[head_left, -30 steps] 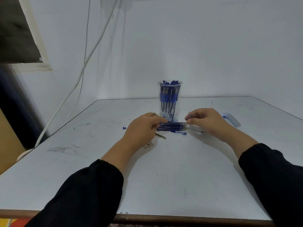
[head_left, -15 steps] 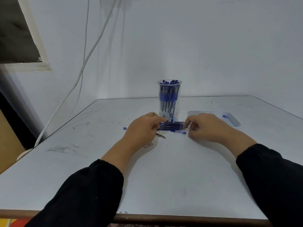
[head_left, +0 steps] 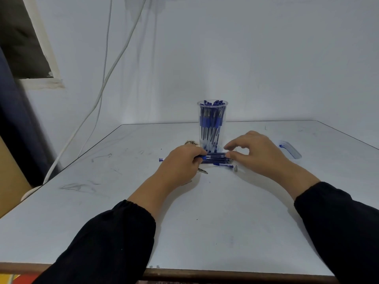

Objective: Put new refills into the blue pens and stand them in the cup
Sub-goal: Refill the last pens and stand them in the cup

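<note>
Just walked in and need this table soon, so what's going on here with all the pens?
A person is refilling blue pens. The left hand grips one end of a pen or refill at the pile of refills lying on the table; the right hand reaches its fingertips to the other end. A small metal pen tip lies loose beside the pile. Behind, a clear cup already stands packed with blue pens.
</note>
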### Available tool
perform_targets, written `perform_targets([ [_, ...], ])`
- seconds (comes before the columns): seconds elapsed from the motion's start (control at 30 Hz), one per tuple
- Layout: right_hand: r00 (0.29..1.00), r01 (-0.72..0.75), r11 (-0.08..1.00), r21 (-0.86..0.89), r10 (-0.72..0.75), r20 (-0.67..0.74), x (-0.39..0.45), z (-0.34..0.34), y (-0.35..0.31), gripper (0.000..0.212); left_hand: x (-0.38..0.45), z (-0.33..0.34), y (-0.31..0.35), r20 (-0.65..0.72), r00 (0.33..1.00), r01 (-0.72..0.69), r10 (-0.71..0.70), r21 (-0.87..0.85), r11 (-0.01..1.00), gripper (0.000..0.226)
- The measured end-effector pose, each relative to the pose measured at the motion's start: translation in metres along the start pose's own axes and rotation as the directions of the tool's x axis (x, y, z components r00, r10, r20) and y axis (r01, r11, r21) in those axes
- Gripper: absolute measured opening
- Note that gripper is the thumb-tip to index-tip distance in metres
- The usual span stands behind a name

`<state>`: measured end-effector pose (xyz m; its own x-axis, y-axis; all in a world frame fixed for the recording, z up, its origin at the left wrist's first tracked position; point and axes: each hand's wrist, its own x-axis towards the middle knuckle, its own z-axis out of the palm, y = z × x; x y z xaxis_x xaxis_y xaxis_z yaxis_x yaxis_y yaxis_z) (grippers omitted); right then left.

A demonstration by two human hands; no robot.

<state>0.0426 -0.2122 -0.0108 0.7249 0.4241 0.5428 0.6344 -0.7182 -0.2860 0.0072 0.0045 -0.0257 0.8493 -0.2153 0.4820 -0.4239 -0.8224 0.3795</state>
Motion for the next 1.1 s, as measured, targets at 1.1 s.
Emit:
perform_targets([
  [1.1,0.992,-0.069,0.887,-0.456,0.109,0.06,0.008,0.006,0.026,0.022,0.006,-0.007,-0.024,-0.234,0.97,0.098,-0.064,0.139,0.986,0.027],
])
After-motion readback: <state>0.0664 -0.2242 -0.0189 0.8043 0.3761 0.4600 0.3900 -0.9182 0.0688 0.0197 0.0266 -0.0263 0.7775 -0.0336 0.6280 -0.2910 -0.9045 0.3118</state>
